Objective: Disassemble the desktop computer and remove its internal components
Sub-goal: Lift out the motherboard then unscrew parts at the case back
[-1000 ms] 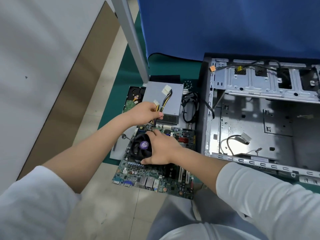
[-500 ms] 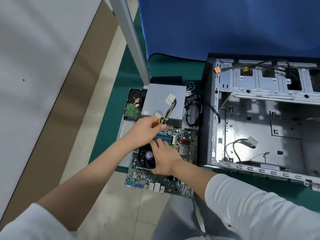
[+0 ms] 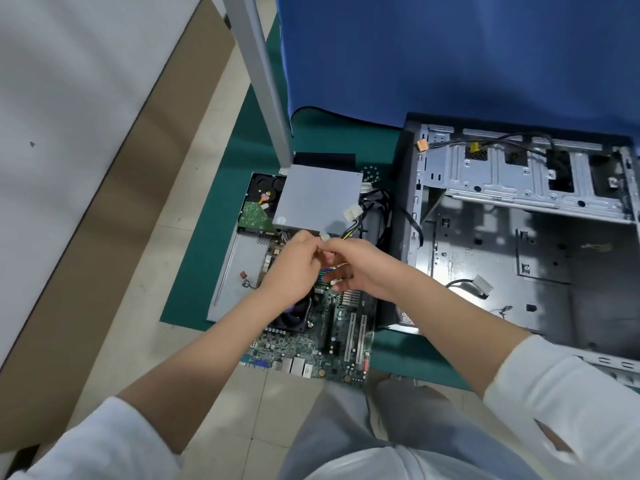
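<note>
Since half a second ago: right hand (image 3: 360,268) has lifted off the cooler fan (image 3: 294,315) and met the left hand (image 3: 294,265) above the motherboard (image 3: 332,341); both now work at one white connector (image 3: 324,236).

Hidden or unclear:
- Fingertips of both hands blurred; the exact grip cannot be read.
- Fan mostly covered by the left wrist; only a dark corner with a purple patch shows.
- Upper part of the motherboard lies under both hands.
- Hard drive (image 3: 261,209) partly tucked beneath the power supply (image 3: 320,199).
- Computer case (image 3: 519,244) cut off at the right edge.

Fingers:
- Left hand: fingers curled inward, closed at the white connector, which juts up just beyond the knuckles.
- Right hand: upper fingers bent toward the same connector, touching the left fingertips; lower fingers fairly straight, spread over the board. Whether it truly pinches the plug cannot be told.

Placement:
- Yellow-and-black wires (image 3: 349,232) run from the connector away past the fingertips to the grey power supply just beyond them.
- Second white plug (image 3: 351,213) rests on that supply's near edge.
- Motherboard directly beneath the fingers, on a green mat (image 3: 207,265).
- Open, gutted case to the right of the right hand, well apart.
</note>
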Action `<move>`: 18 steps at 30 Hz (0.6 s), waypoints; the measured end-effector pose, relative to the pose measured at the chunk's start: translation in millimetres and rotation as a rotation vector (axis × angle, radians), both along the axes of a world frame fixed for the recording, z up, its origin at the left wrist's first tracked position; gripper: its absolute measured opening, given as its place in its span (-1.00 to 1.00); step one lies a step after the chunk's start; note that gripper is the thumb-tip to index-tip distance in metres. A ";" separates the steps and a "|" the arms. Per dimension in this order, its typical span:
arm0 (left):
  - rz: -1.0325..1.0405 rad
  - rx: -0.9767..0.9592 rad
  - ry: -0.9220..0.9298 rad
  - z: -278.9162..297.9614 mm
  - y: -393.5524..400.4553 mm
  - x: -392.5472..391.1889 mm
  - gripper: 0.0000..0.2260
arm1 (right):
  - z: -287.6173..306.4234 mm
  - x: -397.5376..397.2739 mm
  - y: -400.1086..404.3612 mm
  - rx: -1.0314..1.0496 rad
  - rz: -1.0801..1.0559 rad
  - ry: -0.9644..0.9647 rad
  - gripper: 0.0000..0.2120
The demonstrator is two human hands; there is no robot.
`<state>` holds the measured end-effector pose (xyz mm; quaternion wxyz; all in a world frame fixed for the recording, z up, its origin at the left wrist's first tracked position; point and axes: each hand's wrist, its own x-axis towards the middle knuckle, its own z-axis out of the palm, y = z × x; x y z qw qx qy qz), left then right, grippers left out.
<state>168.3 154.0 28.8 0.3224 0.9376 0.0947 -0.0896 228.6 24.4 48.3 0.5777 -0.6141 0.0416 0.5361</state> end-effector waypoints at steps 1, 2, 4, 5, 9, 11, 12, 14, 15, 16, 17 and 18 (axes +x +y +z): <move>-0.004 0.000 0.011 -0.3 -4.4 0.8 -0.77 | 1.3 1.5 0.9 -0.018 -0.024 0.010 -0.79; -0.009 0.000 0.014 -1.4 -7.9 1.2 -0.76 | 2.2 2.8 2.3 -0.037 -0.051 0.025 -0.75; -0.014 -0.048 0.022 -2.2 -10.4 -1.9 -0.74 | 0.6 4.0 5.1 -0.057 -0.101 0.047 -0.72; -0.024 -0.102 0.034 -0.8 -9.5 -5.8 -0.72 | -1.2 4.9 5.5 -0.087 -0.111 0.032 -0.73; -0.174 -0.097 0.046 1.2 9.5 -30.3 -0.50 | -8.4 8.5 6.5 -0.238 -0.044 -0.088 -0.64; -0.350 0.106 0.114 -1.2 20.6 -40.3 -0.31 | -10.1 10.0 7.5 -0.267 -0.037 -0.111 -0.63; -0.452 0.238 0.189 -4.4 24.6 -43.4 -0.16 | -10.5 11.4 7.9 -0.272 -0.043 -0.119 -0.64; -0.627 0.511 0.332 -14.2 27.2 -47.5 0.08 | -11.0 14.3 8.6 -0.276 -0.047 -0.128 -0.65; -0.673 0.604 0.360 -19.4 25.7 -49.2 0.13 | -11.0 15.1 8.6 -0.275 -0.048 -0.128 -0.65; -0.687 0.664 0.355 -24.9 23.3 -50.4 0.14 | -11.0 15.7 8.3 -0.271 -0.050 -0.124 -0.64; -0.682 0.702 0.327 -29.9 21.0 -50.4 0.13 | -11.2 15.9 7.8 -0.265 -0.054 -0.118 -0.63; -0.669 0.729 0.289 -33.6 19.4 -49.5 0.10 | -11.3 15.7 7.2 -0.258 -0.059 -0.112 -0.62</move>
